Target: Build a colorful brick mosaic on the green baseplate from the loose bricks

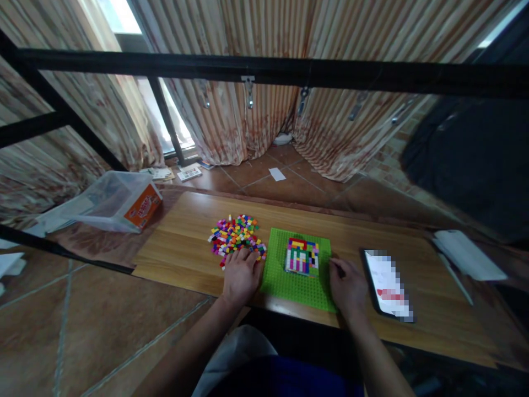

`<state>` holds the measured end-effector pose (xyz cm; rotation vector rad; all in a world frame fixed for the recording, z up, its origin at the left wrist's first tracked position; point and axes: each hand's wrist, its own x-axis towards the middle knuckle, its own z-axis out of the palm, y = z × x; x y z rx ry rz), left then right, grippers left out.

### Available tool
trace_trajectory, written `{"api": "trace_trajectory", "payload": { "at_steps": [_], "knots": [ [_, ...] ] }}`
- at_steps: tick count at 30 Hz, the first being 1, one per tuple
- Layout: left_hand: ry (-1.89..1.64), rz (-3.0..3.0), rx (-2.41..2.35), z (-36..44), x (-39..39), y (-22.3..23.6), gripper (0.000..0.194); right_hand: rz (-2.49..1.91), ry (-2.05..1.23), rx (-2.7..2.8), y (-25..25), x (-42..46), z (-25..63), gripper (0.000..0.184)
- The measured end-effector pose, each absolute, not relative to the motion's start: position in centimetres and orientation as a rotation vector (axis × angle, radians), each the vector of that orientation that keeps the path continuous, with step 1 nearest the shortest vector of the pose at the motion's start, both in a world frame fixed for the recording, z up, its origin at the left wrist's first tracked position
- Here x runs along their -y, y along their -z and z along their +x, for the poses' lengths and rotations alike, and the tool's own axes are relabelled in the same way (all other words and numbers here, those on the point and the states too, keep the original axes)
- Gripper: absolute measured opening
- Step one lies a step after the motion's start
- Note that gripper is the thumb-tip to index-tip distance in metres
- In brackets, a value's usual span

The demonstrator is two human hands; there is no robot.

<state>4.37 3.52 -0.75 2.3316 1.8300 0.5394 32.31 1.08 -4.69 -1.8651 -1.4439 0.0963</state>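
Note:
My left hand [242, 278] rests at the near edge of a pile of small multicoloured building bricks [233, 234], fingers reaching forward and slightly apart, their tips among the bricks. Right of the pile lies a green studded baseplate [276, 281]. On its middle stands a low block structure [301, 256] in white, red, yellow, purple and other colours. My right hand [347, 286] is at the plate's right edge with its fingers curled in a pinch; whatever they hold, if anything, is too small to make out.
A phone [388, 286] with its screen lit lies right of my right hand. Farther right are a white case-like object [469, 253] and a thin pen-like stick [457, 278]. A clear plastic bin [111, 201] stands left of the wooden board [173, 248]. A black metal bar [264, 71] crosses beyond.

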Motion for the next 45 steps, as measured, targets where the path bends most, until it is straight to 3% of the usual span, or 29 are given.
{"api": "trace_trajectory", "payload": {
  "at_steps": [10, 20, 45],
  "knots": [
    [-0.488, 2.419, -1.845, 4.4, -4.0, 1.3, 0.028, -1.854, -0.15, 1.435, 4.4, -0.7, 32.4, 0.042],
    [-0.746, 2.438, -1.79, 3.5, -4.0, 1.8, 0.02, -1.825, -0.118, 1.438, 4.6, -0.7, 32.4, 0.039],
    [-0.637, 2.546, -1.754, 5.2, -4.8, 0.9, 0.019, -1.785, -0.158, 1.391, 4.2, -0.9, 32.0, 0.03]
  ]
}}
